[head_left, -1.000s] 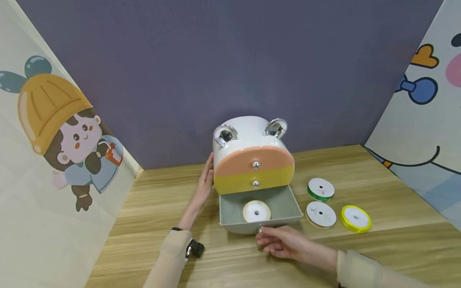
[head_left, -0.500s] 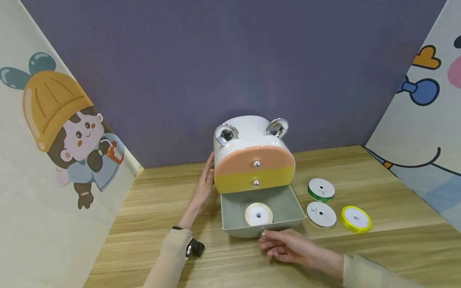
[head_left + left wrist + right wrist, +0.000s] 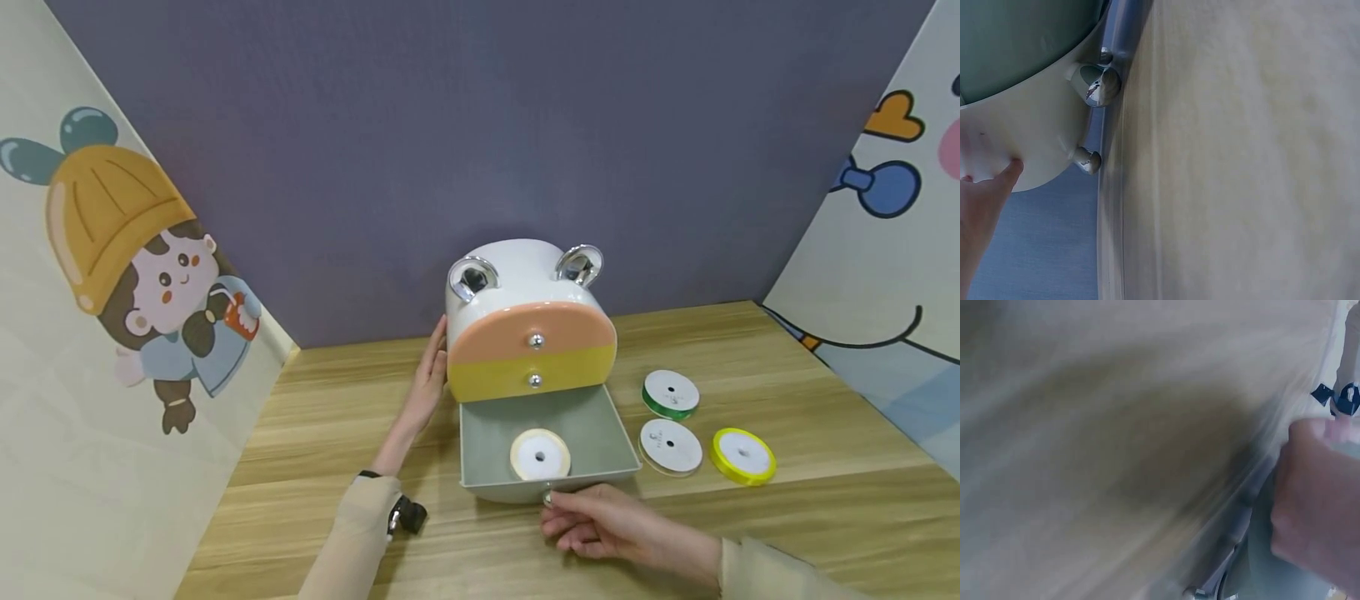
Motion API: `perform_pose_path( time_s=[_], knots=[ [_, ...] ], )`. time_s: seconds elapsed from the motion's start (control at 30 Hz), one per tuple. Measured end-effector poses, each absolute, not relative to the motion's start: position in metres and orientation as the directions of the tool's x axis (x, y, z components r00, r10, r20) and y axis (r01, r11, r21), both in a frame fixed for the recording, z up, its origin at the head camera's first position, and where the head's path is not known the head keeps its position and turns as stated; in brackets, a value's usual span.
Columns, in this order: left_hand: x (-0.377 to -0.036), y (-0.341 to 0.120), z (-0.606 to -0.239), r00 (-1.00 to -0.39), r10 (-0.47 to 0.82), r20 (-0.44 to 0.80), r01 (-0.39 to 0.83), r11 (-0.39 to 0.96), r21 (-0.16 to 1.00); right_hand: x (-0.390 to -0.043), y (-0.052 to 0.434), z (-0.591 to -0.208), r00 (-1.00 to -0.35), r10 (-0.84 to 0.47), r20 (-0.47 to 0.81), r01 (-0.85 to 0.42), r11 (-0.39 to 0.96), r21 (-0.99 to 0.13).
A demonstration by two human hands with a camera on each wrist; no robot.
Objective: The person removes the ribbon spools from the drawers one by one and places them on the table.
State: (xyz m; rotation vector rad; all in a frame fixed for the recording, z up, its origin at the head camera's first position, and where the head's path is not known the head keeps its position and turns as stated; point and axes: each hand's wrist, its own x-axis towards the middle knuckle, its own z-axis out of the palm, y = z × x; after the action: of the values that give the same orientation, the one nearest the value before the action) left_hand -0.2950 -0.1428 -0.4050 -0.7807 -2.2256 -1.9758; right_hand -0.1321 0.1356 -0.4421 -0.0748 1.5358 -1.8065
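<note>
A white drawer box (image 3: 517, 275) with silver ears stands on the wooden table (image 3: 315, 433). It has a peach top drawer (image 3: 528, 329) and a yellow middle drawer (image 3: 525, 375), both closed. Its grey bottom drawer (image 3: 592, 433) is pulled out, with a cream ribbon spool (image 3: 540, 455) lying inside. My right hand (image 3: 600, 521) pinches the silver knob (image 3: 547, 497) on the bottom drawer's front. My left hand (image 3: 427, 379) rests flat against the box's left side, seen also in the left wrist view as fingertips (image 3: 1004, 175) on the white shell.
Three ribbon spools lie on the table right of the box: a green one (image 3: 670, 393), a clear one (image 3: 671, 446) and a yellow one (image 3: 742, 456). Cartoon panels stand at left (image 3: 127, 275) and right (image 3: 885, 233), a purple wall behind.
The grey bottom drawer has slid further out toward me, pulled by my right hand on its knob. My left hand has stayed on the box's side.
</note>
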Motion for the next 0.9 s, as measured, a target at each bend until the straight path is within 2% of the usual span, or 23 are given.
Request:
perform_pose_path(
  time_s=[0.13,0.23,0.3,0.4,0.5,0.57,0.7,0.77,0.9],
  knots=[
    [-0.304,-0.142,-0.417,-0.868,0.317,0.381,0.410,0.027,0.912,-0.131,0.143,-0.430,-0.604,-0.708,-0.366,0.412,0.116,-0.904],
    [-0.312,-0.142,-0.427,-0.866,0.306,0.395,0.422,0.022,0.907,-0.135,0.148,-0.407,-0.516,-0.815,-0.264,0.242,0.157,-0.957],
    [-0.314,-0.142,-0.429,-0.864,0.299,0.406,0.432,0.022,0.902,-0.142,0.150,-0.387,-0.505,-0.843,-0.183,0.092,0.158,-0.983],
    [-0.315,-0.142,-0.430,-0.865,0.290,0.410,0.436,0.027,0.900,-0.156,0.151,-0.360,-0.566,-0.823,-0.053,-0.193,0.195,-0.962],
    [-0.316,-0.143,-0.429,-0.866,0.291,0.407,0.431,0.023,0.902,-0.172,0.148,-0.344,-0.636,-0.769,0.066,-0.478,0.325,-0.816],
    [-0.316,-0.144,-0.428,-0.867,0.295,0.401,0.424,0.016,0.905,-0.182,0.146,-0.342,-0.662,-0.740,0.119,-0.622,0.454,-0.638],
    [-0.316,-0.145,-0.428,-0.874,0.301,0.381,0.405,0.018,0.914,-0.196,0.143,-0.350,-0.640,-0.763,0.092,-0.743,0.585,-0.325],
    [-0.316,-0.144,-0.429,-0.870,0.302,0.389,0.415,0.027,0.909,-0.199,0.141,-0.356,-0.617,-0.786,0.041,-0.765,0.587,-0.266],
    [-0.312,-0.143,-0.427,-0.861,0.302,0.409,0.439,0.035,0.898,-0.207,0.136,-0.364,-0.584,-0.811,-0.042,-0.775,0.572,-0.269]
  ],
)
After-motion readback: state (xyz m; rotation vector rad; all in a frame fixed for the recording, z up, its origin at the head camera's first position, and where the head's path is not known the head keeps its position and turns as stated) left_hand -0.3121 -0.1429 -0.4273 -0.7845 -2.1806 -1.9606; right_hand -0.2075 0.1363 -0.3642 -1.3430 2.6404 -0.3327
